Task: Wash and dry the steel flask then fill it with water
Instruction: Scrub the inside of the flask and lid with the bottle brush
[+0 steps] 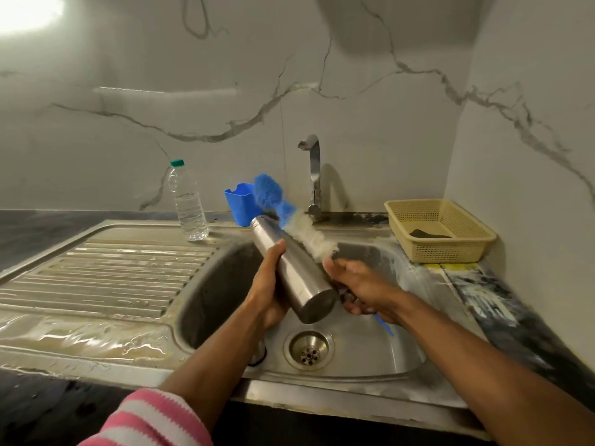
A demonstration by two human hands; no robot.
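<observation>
Over the sink (206, 284), the left hand (267, 294) wraps its grip around the steel flask (291, 268), tilting its mouth away toward the tap (313, 175). The right hand (360, 289) clasps the bottle brush (289, 217) by its handle, bristles lying along the flask's outside, probably to scrub the wall while drips fall into the basin.

The bottle brush (291, 217) is motion-blurred beside the steel flask (291, 268), which hides most of its handle.
</observation>
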